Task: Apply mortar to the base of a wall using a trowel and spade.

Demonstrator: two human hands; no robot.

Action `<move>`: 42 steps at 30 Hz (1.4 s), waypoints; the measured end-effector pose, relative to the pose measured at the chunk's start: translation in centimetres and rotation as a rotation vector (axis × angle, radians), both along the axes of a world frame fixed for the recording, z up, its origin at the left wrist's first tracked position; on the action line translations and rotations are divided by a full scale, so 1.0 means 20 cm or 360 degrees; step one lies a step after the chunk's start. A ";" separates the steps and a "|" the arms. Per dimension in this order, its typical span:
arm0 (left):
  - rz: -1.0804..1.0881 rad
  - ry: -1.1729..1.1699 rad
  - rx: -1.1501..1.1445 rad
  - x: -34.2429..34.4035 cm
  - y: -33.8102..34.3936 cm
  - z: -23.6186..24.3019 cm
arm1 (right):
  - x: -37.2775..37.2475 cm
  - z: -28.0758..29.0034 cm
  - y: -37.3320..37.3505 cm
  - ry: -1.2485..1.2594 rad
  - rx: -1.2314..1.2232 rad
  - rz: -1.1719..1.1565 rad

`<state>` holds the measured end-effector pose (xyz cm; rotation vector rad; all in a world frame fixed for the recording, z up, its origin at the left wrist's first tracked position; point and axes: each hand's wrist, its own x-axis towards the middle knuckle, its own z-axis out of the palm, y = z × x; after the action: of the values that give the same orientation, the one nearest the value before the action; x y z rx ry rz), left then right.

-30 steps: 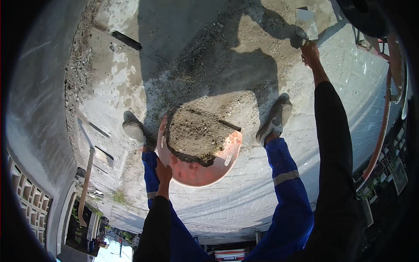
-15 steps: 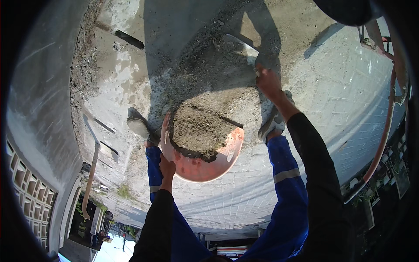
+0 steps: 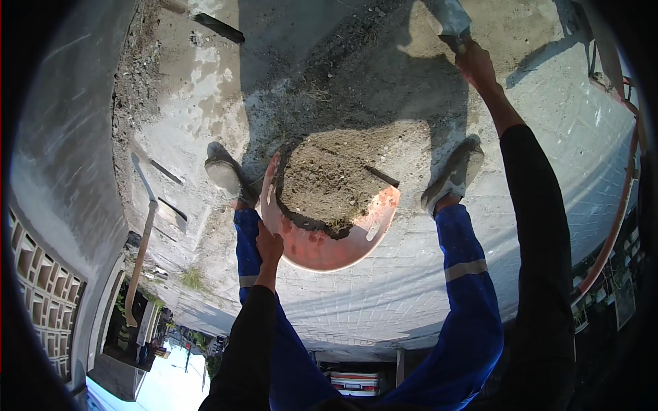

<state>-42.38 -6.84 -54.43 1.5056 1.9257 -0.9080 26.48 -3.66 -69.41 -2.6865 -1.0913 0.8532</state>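
Observation:
My right hand (image 3: 476, 66) grips a trowel (image 3: 450, 19) by its handle, out over the ground at the far right. Its grey blade points away from me and is partly cut off by the picture's edge. Between my feet sits a shallow orange-red tub (image 3: 322, 255) with slot handles, holding a heap of grey-brown sandy mix (image 3: 325, 179). My left hand (image 3: 270, 246) rests by my left shin, next to the tub's near left rim. A finger there is stretched out and nothing shows in the hand; its other fingers are partly hidden.
A hoe-like tool with a wooden handle (image 3: 142, 257) lies at left by the grey wall (image 3: 58, 171). One dark strip (image 3: 219, 27) is at the far left. Loose gravel (image 3: 133, 89) runs along the wall's foot. A reddish curved bar (image 3: 617, 229) stands at right.
My right hand has carried the trowel farther away and to the right. The view has shifted a little, and my left hand stays beside my shin and the tub.

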 end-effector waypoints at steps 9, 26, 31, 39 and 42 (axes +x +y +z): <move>-0.0005 -0.0010 -0.0029 0.01 0.04 0.02 | -1.08 0.20 -0.21 0.0361 -0.0125 0.0153; -0.0005 -0.0196 -0.0112 -0.07 0.05 -0.07 | -0.60 0.28 -0.69 -0.0056 -0.0205 -0.0401; -0.0042 -0.0217 -0.0096 -0.09 0.03 -0.08 | -0.54 0.16 -0.72 0.0015 -0.0147 -0.0162; -0.0064 -0.0204 -0.0092 -0.15 0.06 -0.07 | -1.63 0.36 -0.74 0.0716 -0.0209 0.0484; -0.0079 -0.0231 -0.0100 -0.18 0.03 -0.09 | -1.64 0.45 -0.87 0.0641 -0.0239 0.0663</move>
<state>-45.96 -6.15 -56.33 1.5449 1.7486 -0.8481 -6.27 -21.07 -60.35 -2.2623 -1.5468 1.5158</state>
